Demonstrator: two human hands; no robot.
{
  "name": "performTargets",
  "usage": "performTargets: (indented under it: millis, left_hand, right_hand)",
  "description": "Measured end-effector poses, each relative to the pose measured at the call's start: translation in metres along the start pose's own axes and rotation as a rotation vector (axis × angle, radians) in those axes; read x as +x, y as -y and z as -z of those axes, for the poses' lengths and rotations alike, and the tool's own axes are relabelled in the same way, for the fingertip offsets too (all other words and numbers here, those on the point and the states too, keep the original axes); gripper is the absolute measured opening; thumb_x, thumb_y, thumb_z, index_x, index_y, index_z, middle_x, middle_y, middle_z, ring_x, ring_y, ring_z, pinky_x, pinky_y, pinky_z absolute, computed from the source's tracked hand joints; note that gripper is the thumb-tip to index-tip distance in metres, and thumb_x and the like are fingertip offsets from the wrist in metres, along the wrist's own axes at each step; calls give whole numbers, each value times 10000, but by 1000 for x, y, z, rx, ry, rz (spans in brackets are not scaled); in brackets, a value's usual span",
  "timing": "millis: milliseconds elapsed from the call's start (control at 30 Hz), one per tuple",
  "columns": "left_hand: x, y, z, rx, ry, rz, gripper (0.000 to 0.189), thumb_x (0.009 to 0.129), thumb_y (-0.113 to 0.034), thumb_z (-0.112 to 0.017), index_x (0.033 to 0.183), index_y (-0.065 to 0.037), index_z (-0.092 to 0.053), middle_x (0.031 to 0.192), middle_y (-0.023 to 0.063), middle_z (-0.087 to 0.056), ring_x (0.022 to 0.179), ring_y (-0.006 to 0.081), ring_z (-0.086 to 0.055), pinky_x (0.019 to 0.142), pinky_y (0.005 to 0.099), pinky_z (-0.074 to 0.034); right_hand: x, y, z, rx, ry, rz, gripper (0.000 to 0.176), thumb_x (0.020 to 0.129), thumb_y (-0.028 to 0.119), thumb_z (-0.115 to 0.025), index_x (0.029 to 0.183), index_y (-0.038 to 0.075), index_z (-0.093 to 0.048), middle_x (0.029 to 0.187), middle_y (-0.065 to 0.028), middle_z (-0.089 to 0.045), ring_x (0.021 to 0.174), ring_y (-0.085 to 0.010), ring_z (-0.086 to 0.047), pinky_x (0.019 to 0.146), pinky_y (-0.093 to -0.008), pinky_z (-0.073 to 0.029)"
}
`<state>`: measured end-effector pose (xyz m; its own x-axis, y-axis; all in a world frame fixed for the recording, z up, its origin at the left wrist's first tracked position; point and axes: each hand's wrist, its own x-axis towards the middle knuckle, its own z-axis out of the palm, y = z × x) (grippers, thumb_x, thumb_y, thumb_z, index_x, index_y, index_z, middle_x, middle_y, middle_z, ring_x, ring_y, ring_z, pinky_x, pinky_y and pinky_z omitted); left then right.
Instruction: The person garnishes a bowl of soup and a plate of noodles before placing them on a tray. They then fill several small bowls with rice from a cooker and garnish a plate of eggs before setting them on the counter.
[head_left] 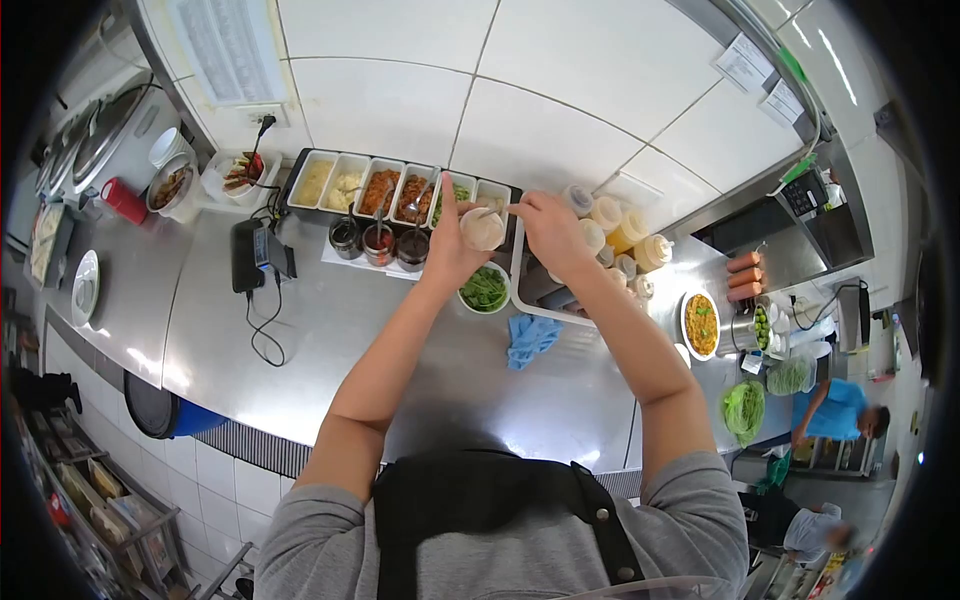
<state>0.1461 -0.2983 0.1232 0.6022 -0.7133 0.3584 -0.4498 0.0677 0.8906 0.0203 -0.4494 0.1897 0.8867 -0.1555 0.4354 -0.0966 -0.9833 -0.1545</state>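
My left hand point(452, 250) is wrapped round a small clear tub point(483, 232) with pale contents, raised above the counter's back edge. At the tub's rim, my right hand point(553, 235) pinches the thin handle of a spoon point(492, 211), whose end is over or in the tub. Just behind both hands runs a black rack of white bins point(350, 185) with pale, orange-brown and green fillings. Below the left hand are several dark-topped jars point(379, 243) and a white bowl of green leaves point(484, 289). A blue cloth point(532, 340) lies nearer my body.
Squeeze bottles point(628, 232) crowd a white tray point(562, 312) on the right. Beyond stand a plate of orange-yellow food point(701, 325) and bagged greens point(743, 411). A black device with cables point(262, 255) sits left. Two people point(838, 408) are at far right.
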Motion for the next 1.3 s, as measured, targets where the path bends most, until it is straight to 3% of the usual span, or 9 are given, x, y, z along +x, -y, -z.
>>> performTargets:
  millis: [167,267,567,667,867,967,1067,1167,1300]
  left_hand:
    - [-4,3,6,-6,-32,56,1433,599,-7,-907,1626,-67,91,1161,180,-654,1074,346,-668,935,404,-540]
    - [-4,1,7,-17,-37,89,1448,589,-29,-924,1625,-60,88,1151,182,-657,1067,346,-669,931,410,-538]
    - [9,4,-5,91,-124,97,1392,604,-31,-925,1610,25,35,1075,183,-612,1012,354,-616,917,422,-506]
    - [16,9,-8,123,-130,90,1376,611,-29,-924,1608,34,23,1089,191,-600,1025,364,-603,927,427,-495]
    - [18,20,-11,99,-126,80,1371,613,-28,-923,1612,25,14,1103,202,-597,1041,375,-603,932,432,-495]
    - [18,23,-12,91,-135,60,1370,617,-42,-926,1615,14,11,1100,194,-607,1041,366,-615,930,431,-502]
    - [17,29,-11,113,-151,28,1376,622,-78,-937,1620,-4,8,1096,179,-627,1036,348,-636,932,426,-512]
    - [13,27,-7,146,-158,27,1356,629,-66,-921,1620,-4,2,1108,183,-624,1037,352,-636,931,425,-513]
    - [5,16,-7,134,-156,31,1356,608,-29,-902,1623,-5,-3,1125,184,-618,1044,352,-633,931,419,-512]
  right_hand:
    - [3,6,11,62,-74,-116,214,853,-24,-626,1023,57,-728,919,-94,-628,916,-303,-608,834,-423,-473]
    - [2,5,8,110,-11,-171,209,853,14,-621,1020,81,-728,928,-90,-620,960,-311,-596,896,-439,-464]
    - [7,6,-10,-83,58,87,131,796,56,-635,908,72,-701,968,-78,-588,1031,-260,-566,901,-414,-437]
    - [16,-7,-8,-289,85,58,103,805,67,-614,876,70,-688,964,-78,-592,1026,-250,-563,905,-403,-429]
    - [29,-16,-10,-185,39,36,111,821,74,-599,880,63,-693,950,-85,-599,1019,-252,-566,914,-409,-427]
    - [31,-14,-17,-199,18,-21,112,843,76,-595,889,49,-694,956,-107,-615,1011,-271,-594,890,-425,-450]
    - [36,-8,-20,77,62,-387,120,876,93,-598,911,36,-698,959,-137,-630,992,-293,-633,854,-442,-474]
    - [37,-27,-25,-53,67,-497,131,899,123,-609,920,46,-713,983,-141,-656,970,-293,-663,825,-459,-488]
    - [46,-61,-33,-513,271,-225,139,902,143,-611,904,95,-742,950,-94,-694,963,-265,-671,874,-458,-453]
